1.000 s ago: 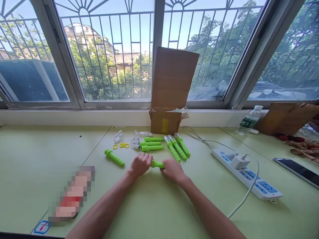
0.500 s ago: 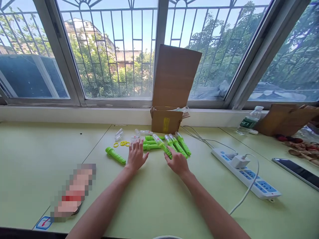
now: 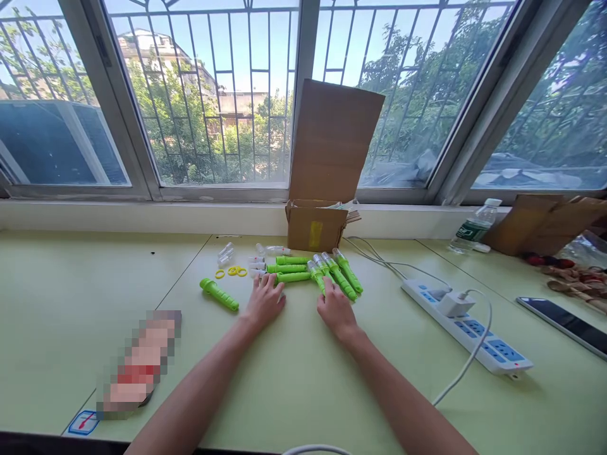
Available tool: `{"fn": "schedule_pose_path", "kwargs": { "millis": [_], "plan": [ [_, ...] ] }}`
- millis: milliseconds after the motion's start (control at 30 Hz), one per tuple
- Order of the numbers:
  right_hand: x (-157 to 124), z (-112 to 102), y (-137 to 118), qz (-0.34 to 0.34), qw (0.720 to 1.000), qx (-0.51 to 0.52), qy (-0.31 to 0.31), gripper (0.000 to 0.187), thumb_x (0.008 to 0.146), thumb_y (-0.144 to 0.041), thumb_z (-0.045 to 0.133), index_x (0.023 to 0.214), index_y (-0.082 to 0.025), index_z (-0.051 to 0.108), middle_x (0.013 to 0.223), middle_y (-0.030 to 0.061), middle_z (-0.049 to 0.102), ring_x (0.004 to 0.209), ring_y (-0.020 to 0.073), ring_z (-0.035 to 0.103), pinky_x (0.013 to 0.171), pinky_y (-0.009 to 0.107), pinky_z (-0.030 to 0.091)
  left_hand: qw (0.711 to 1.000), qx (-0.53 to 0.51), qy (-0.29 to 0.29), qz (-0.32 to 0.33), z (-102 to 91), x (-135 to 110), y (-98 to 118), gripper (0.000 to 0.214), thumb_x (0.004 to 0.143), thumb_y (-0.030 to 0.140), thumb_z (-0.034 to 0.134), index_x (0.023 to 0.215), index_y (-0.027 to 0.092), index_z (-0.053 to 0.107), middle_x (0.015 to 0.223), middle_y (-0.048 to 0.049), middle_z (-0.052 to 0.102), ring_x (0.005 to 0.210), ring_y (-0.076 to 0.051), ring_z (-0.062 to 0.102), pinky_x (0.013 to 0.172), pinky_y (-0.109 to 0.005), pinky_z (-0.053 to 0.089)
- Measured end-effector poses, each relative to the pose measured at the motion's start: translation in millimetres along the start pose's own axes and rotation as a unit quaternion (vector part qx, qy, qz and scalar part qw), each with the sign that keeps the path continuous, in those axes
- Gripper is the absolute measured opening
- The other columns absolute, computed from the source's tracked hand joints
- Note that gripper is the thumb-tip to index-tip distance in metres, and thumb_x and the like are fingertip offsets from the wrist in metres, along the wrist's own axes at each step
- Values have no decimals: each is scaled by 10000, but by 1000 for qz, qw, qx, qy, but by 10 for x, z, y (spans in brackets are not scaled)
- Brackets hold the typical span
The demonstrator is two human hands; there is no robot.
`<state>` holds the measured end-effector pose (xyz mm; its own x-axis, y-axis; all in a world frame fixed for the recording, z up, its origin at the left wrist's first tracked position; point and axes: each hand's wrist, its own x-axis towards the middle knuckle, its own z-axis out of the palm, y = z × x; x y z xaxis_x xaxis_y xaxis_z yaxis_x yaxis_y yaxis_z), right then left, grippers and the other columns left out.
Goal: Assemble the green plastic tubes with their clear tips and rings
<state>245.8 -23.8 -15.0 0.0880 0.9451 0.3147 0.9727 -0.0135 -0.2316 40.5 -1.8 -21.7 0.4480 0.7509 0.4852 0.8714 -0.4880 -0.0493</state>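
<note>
My right hand (image 3: pixel 337 311) has its fingers round the lower part of a green ribbed stick with a clear cap (image 3: pixel 315 273). This stick lies leftmost in a slanted row of several capped sticks (image 3: pixel 340 278). My left hand (image 3: pixel 266 303) rests on the table with its fingers spread towards an uncapped green stick (image 3: pixel 293 277) and a small white-and-clear piece (image 3: pixel 257 273). Whether the fingertips touch them is unclear. More uncapped green sticks (image 3: pixel 287 268) lie just behind. Left of that hand lies a single green stick (image 3: pixel 219 294). Yellow rings (image 3: pixel 237 271) and clear caps (image 3: pixel 226 254) lie further back.
An open cardboard box (image 3: pixel 317 230) stands against the window sill behind the sticks. To the right are a white power strip (image 3: pixel 467 325) with cables, a water bottle (image 3: pixel 475 226) and a phone (image 3: pixel 564 325). A pixelated object (image 3: pixel 140 363) lies at the front left.
My right hand has laid the capped stick beside the others in the row; its cap was raised and tilted left before. My left hand has shifted slightly right and nearer the uncapped sticks.
</note>
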Motion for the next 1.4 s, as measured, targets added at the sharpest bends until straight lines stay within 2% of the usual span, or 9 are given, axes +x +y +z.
{"fn": "schedule_pose_path", "kwargs": {
  "millis": [100, 333, 467, 667, 867, 1033, 1400],
  "plan": [
    [-1, -3, 7, 1, 1000, -19, -8, 440, 872, -160, 392, 1310, -140, 424, 1033, 122, 586, 874, 201, 606, 736, 272, 406, 1000, 3, 5, -1, -29, 4, 14, 262, 816, 312, 526, 1043, 200, 596, 1138, -121, 513, 1103, -268, 437, 1004, -460, 319],
    [-50, -77, -42, -14, 995, -89, -46, 422, 876, -273, 412, 1289, -207, 469, 1067, 109, 579, 809, 205, 625, 663, 285, 413, 1000, 12, 11, -16, 32, -5, 9, 262, 823, 322, 510, 1033, 196, 603, 1223, -131, 473, 1156, -286, 403, 1023, -483, 276],
    [-61, -106, -70, -25, 991, -107, -71, 450, 885, -314, 394, 1323, -224, 441, 1033, 110, 613, 846, 226, 631, 690, 304, 430, 1000, 19, -2, -20, 47, -6, 14, 257, 834, 315, 486, 1028, 189, 600, 1209, -130, 484, 1120, -286, 425, 959, -463, 331],
    [-44, -139, -91, -21, 988, -116, -102, 512, 907, -314, 356, 1404, -194, 347, 893, 113, 682, 840, 246, 650, 698, 326, 452, 1000, 19, -1, -12, 17, -1, 27, 237, 830, 277, 485, 1018, 190, 600, 1191, -120, 494, 1094, -282, 429, 911, -436, 357],
    [-38, -196, -110, -5, 986, -126, -111, 566, 920, -323, 346, 1451, -149, 252, 899, 147, 687, 843, 240, 660, 723, 321, 465, 1000, 18, 6, -18, 41, -6, 21, 238, 822, 279, 499, 1011, 177, 603, 1189, -131, 490, 1095, -285, 424, 945, -445, 329],
    [-41, -206, -102, -5, 986, -119, -112, 597, 920, -329, 352, 1468, -151, 193, 925, 150, 686, 855, 244, 660, 737, 324, 462, 1000, 8, -9, -27, 50, -7, 17, 247, 824, 278, 492, 1028, 186, 597, 1204, -128, 477, 1087, -280, 428, 876, -411, 368],
    [-24, -185, -70, -6, 983, -111, -143, 634, 898, -339, 361, 1471, -144, 173, 956, 148, 681, 879, 255, 651, 718, 323, 442, 999, 11, 1, -45, 47, -3, 29, 425, 808, 203, 454, 1231, 193, 492, 1058, -109, 512, 984, -257, 454, 812, -388, 378]
  ]
}}
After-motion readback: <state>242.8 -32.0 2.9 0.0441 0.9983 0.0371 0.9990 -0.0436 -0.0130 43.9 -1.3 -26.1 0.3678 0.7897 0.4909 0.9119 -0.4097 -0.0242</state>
